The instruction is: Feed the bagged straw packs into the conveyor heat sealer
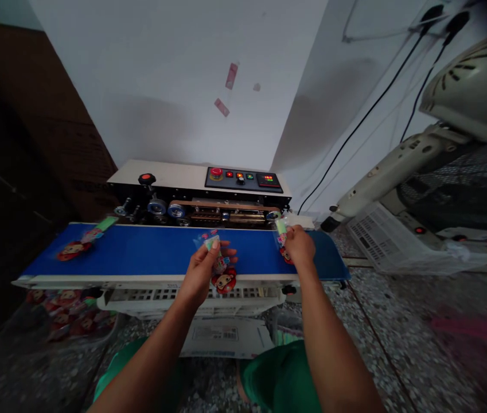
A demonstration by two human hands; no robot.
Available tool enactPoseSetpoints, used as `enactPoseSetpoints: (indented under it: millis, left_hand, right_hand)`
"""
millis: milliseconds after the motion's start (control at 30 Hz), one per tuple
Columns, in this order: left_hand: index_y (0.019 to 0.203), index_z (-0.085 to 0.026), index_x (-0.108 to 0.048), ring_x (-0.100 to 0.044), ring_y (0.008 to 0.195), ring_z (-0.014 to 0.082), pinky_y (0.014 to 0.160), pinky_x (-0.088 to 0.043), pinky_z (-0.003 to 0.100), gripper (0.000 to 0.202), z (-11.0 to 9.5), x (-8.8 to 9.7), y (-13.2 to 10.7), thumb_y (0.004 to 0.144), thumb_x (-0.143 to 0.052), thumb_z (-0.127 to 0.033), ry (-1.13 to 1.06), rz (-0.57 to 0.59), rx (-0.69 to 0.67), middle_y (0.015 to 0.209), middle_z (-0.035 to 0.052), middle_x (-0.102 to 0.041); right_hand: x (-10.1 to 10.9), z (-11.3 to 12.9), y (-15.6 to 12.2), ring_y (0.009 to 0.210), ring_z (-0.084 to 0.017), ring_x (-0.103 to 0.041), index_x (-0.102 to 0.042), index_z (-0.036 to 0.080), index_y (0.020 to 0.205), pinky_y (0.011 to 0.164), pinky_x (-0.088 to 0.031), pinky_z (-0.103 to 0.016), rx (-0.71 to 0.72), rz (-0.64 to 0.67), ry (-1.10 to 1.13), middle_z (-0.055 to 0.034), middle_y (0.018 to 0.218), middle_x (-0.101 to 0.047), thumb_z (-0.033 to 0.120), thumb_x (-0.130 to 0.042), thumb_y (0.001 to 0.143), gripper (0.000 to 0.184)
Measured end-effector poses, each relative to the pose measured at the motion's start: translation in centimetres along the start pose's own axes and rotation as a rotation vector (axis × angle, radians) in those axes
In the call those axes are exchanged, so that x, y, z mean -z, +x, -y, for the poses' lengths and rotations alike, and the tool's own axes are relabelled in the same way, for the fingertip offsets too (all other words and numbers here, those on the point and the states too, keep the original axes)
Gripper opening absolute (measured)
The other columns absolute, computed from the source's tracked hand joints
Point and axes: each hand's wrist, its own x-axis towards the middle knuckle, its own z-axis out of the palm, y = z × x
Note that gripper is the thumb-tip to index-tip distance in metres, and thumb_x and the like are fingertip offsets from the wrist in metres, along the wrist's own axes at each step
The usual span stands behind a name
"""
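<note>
My left hand (202, 267) is closed on a clear packet with a red cartoon-head toy (222, 279), held over the front edge of the blue conveyor belt (148, 252). Further right, my right hand (300, 245) pinches a second toy packet (283, 235) and holds it at the belt's right end, close to the intake of the band sealer (200, 195). A third sealed packet (80, 244) lies on the belt at its far left end.
A pile of finished toy packets (69, 315) lies on the floor below the belt's left end. A cardboard box (226, 337) sits under the machine. A standing fan (454, 143) and cables are at the right, brown cartons at the left.
</note>
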Motion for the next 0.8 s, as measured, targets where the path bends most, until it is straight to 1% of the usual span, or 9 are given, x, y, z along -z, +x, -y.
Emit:
enactPoseSetpoints:
  millis: [100, 167, 233, 300, 400, 533, 633, 700, 800]
  left_hand:
    - [0.098, -0.017, -0.069, -0.068, 0.09, 0.0262, 0.078, -0.053, 0.039, 0.042, 0.3, 0.2, 0.1, 0.072, -0.067, -0.049, 0.029, 0.019, -0.016, 0.096, 0.011, -0.072]
    - [0.103, -0.018, -0.069, -0.062, 0.104, 0.0284, 0.084, -0.051, 0.039, 0.043, 0.5, 0.3, 0.2, 0.073, -0.068, -0.048, 0.06, 0.024, -0.044, 0.107, 0.012, -0.07]
    - [0.108, -0.019, -0.068, -0.055, 0.115, 0.0296, 0.088, -0.048, 0.038, 0.045, 0.6, 0.3, 0.4, 0.073, -0.068, -0.047, 0.089, 0.015, -0.076, 0.114, 0.0115, -0.067]
    - [0.111, -0.02, -0.068, -0.053, 0.118, 0.0289, 0.092, -0.046, 0.037, 0.045, 0.6, 0.2, 0.4, 0.074, -0.068, -0.046, 0.096, 0.012, -0.109, 0.117, 0.0097, -0.066]
    - [0.11, -0.02, -0.068, -0.057, 0.112, 0.0263, 0.095, -0.044, 0.035, 0.043, 0.4, 0.1, 0.3, 0.074, -0.068, -0.043, 0.104, 0.041, -0.157, 0.114, 0.0073, -0.068]
    - [0.122, -0.023, -0.059, -0.053, 0.117, 0.0273, 0.091, -0.047, 0.036, 0.049, 0.0, 0.2, -0.1, 0.076, -0.067, -0.04, 0.124, 0.06, -0.218, 0.129, 0.0096, -0.058]
    - [0.124, -0.023, -0.057, -0.053, 0.117, 0.0294, 0.087, -0.05, 0.039, 0.051, -0.3, 0.5, -0.2, 0.078, -0.064, -0.043, 0.106, 0.034, -0.223, 0.133, 0.0125, -0.053]
    - [0.123, -0.023, -0.058, -0.055, 0.114, 0.0296, 0.083, -0.052, 0.039, 0.049, -0.4, 0.6, -0.1, 0.079, -0.062, -0.043, 0.107, 0.041, -0.223, 0.132, 0.0131, -0.055]
    - [0.122, -0.022, -0.059, -0.057, 0.11, 0.0292, 0.079, -0.054, 0.038, 0.048, -0.4, 0.4, -0.1, 0.079, -0.062, -0.043, 0.117, 0.063, -0.208, 0.129, 0.013, -0.057]
  right_hand:
    - [-0.2, 2.1, -0.8, 0.089, -0.025, -0.06, -0.059, 0.014, 0.102, 0.075, -0.039, -0.032, 0.135, -0.073, 0.062, -0.0149, 0.09, -0.065, 0.032, -0.037, 0.092, 0.031]
    - [-0.1, 3.5, -2.2, 0.092, -0.024, -0.058, -0.06, 0.015, 0.099, 0.079, -0.04, -0.032, 0.268, -0.126, 0.246, -0.0136, 0.094, -0.064, 0.037, -0.04, 0.091, 0.031]
    - [-0.1, 5.1, -4.5, 0.087, -0.021, -0.058, -0.061, 0.019, 0.098, 0.077, -0.042, -0.03, 0.414, -0.017, 0.558, -0.0086, 0.093, -0.065, 0.044, -0.041, 0.09, 0.034]
    - [-0.2, 6.8, -7.1, 0.079, -0.017, -0.058, -0.061, 0.022, 0.098, 0.072, -0.044, -0.026, 0.535, 0.248, 0.855, -0.0035, 0.089, -0.066, 0.049, -0.041, 0.089, 0.035]
    - [-0.4, 8.6, -10.0, 0.073, -0.014, -0.055, -0.062, 0.022, 0.091, 0.067, -0.043, -0.024, 0.609, 0.395, 1.005, 0.0003, 0.082, -0.064, 0.048, -0.044, 0.089, 0.031]
    - [0.2, 7.2, -8.9, 0.065, -0.013, -0.051, -0.058, 0.021, 0.088, 0.061, -0.04, -0.022, 0.477, 0.127, 0.968, 0.0016, 0.071, -0.058, 0.048, -0.039, 0.091, 0.033]
    - [1.1, 3.4, -5.4, 0.057, -0.014, -0.048, -0.058, 0.02, 0.09, 0.056, -0.036, -0.024, 0.288, -0.157, 0.732, 0.0013, 0.063, -0.056, 0.049, -0.034, 0.092, 0.037]
    - [1.4, 0.7, -3.1, 0.062, -0.017, -0.053, -0.059, 0.018, 0.093, 0.059, -0.036, -0.026, 0.168, -0.286, 0.504, -0.0036, 0.071, -0.062, 0.043, -0.033, 0.093, 0.036]
    - [1.2, -1.9, -0.8, 0.072, -0.022, -0.059, -0.06, 0.015, 0.1, 0.063, -0.036, -0.029, 0.0, -0.246, 0.159, -0.0115, 0.081, -0.066, 0.035, -0.034, 0.092, 0.034]
